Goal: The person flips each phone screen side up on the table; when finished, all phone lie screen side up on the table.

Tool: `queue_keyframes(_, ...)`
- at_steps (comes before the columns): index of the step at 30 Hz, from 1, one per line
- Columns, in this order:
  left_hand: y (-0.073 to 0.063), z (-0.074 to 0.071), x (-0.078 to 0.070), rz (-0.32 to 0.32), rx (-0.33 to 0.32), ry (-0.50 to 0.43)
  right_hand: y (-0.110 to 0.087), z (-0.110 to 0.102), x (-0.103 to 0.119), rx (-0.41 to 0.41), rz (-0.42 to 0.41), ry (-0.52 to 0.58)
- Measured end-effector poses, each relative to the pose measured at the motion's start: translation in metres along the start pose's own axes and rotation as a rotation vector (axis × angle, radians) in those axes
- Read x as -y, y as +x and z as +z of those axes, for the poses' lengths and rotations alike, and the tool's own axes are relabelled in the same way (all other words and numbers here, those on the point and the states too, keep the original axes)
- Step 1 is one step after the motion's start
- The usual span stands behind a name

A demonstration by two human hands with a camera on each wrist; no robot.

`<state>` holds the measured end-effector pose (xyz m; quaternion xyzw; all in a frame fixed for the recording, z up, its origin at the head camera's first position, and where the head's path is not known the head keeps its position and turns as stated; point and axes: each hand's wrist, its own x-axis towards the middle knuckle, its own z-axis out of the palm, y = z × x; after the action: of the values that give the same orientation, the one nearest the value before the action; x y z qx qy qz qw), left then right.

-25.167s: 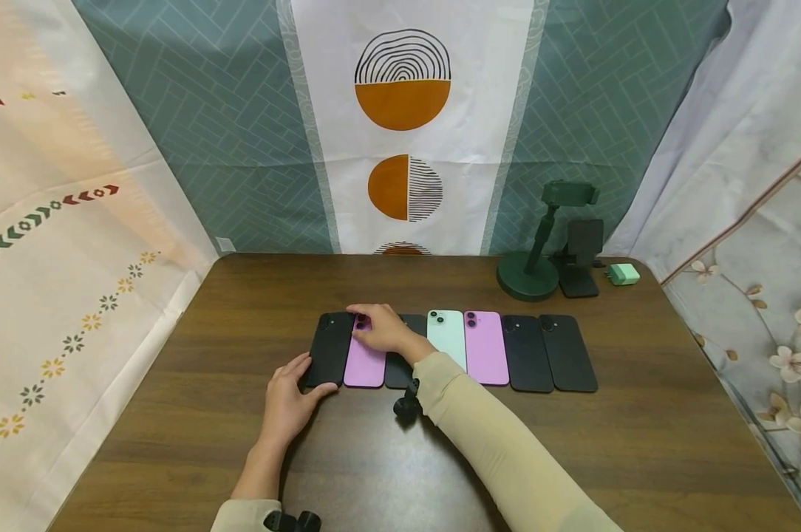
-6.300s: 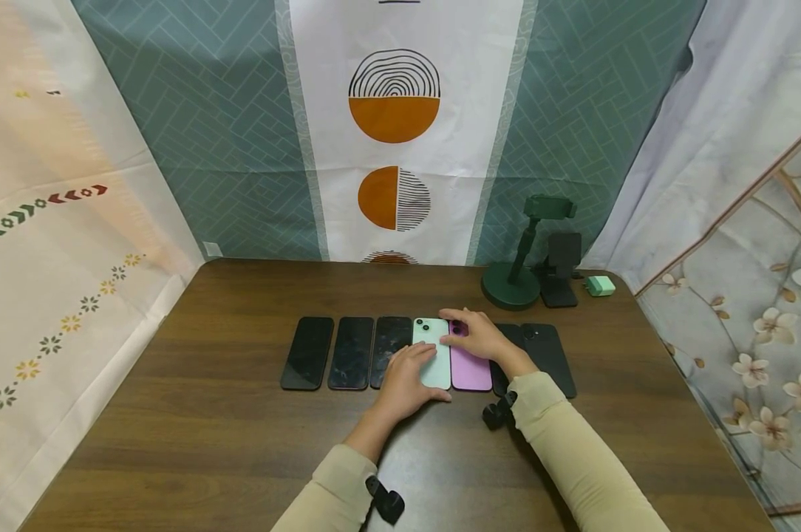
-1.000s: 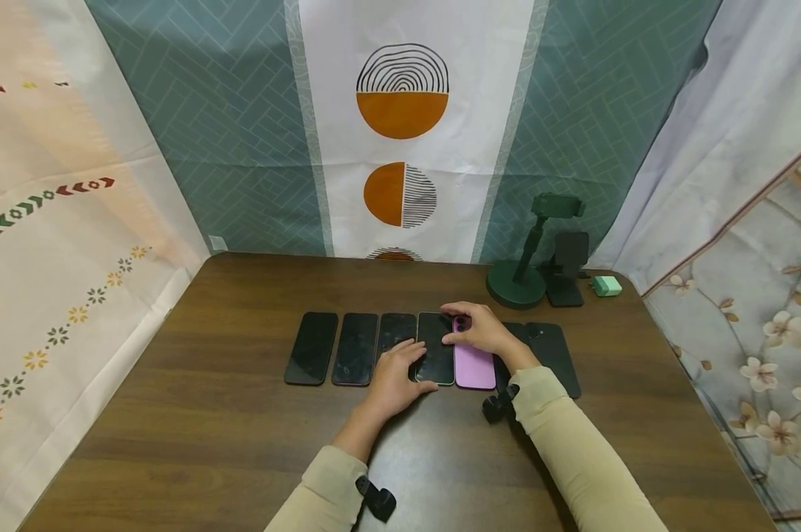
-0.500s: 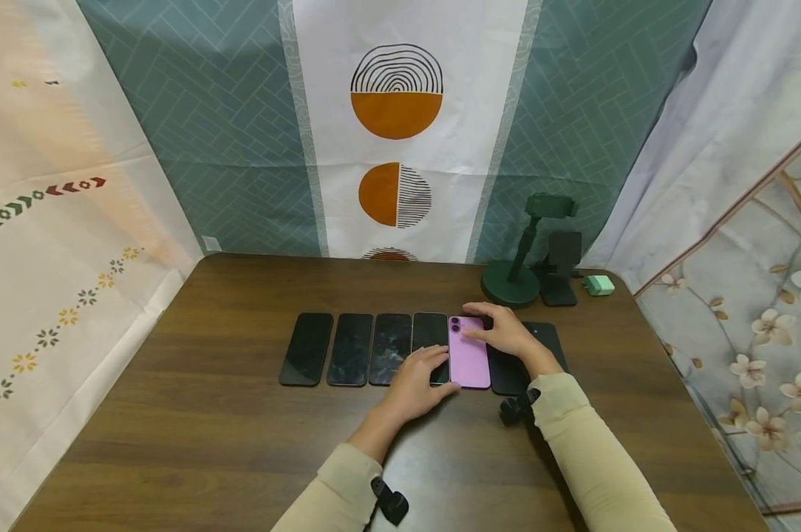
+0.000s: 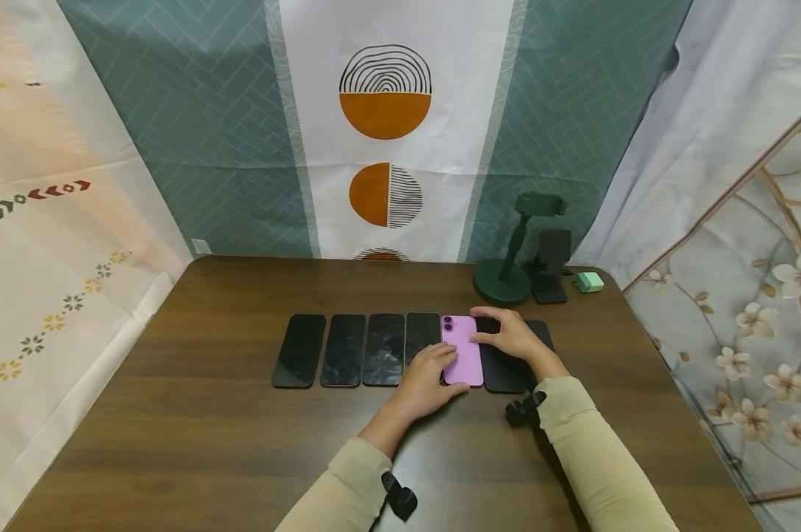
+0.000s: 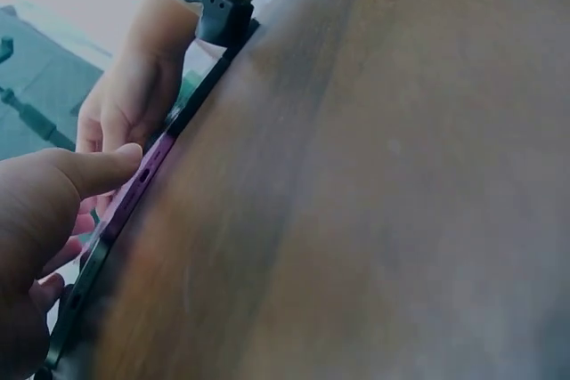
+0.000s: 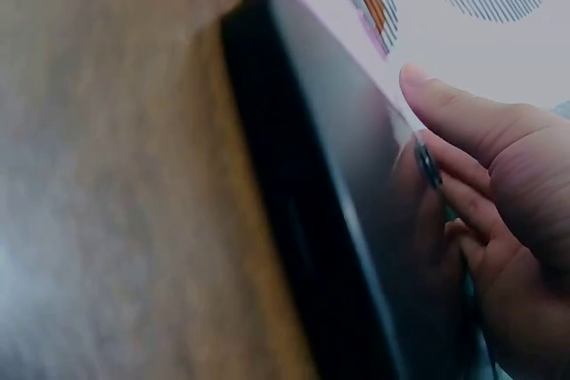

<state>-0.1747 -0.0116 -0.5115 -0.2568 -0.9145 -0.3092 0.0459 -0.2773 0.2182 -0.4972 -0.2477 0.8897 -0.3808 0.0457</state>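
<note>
A pink phone (image 5: 463, 362) lies back up, its camera lenses at the top left. My left hand (image 5: 423, 380) reaches over its lower left, fingertips on its back and the thumb (image 6: 125, 157) at its bottom edge. Beside its upper right is my right hand (image 5: 510, 336), thumb (image 7: 419, 86) near the phone's right edge and fingers at the top of the neighbouring black phone (image 5: 502, 369). A second black phone (image 5: 542, 330) shows partly behind the right hand. Several phones lie screen up to the left, among them a dark-screened phone (image 5: 422, 331) partly under the left hand.
At the back right of the wooden table (image 5: 194, 443) stand a dark green stand (image 5: 502, 281) and a black phone stand (image 5: 552, 270). A mint-green charger plug (image 5: 589, 281) sits beside them. A patterned cloth (image 5: 387, 199) hangs behind the table.
The mint phone, back up 6.3 s ago, shows its screen. In the last second both hands have shifted right, the left from the dark-screened phone onto the pink phone, which has stayed in place.
</note>
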Motion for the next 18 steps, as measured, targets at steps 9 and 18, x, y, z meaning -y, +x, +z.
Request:
queue_keyframes(9, 0.011, 0.008, -0.006, 0.007, -0.045, -0.039, -0.002, -0.001, -0.003, 0.000, -0.011, -0.016)
queue_keyframes(18, 0.017, 0.016, -0.011, 0.021, -0.043, -0.049, -0.004, 0.001, -0.002, 0.024, -0.016, -0.035)
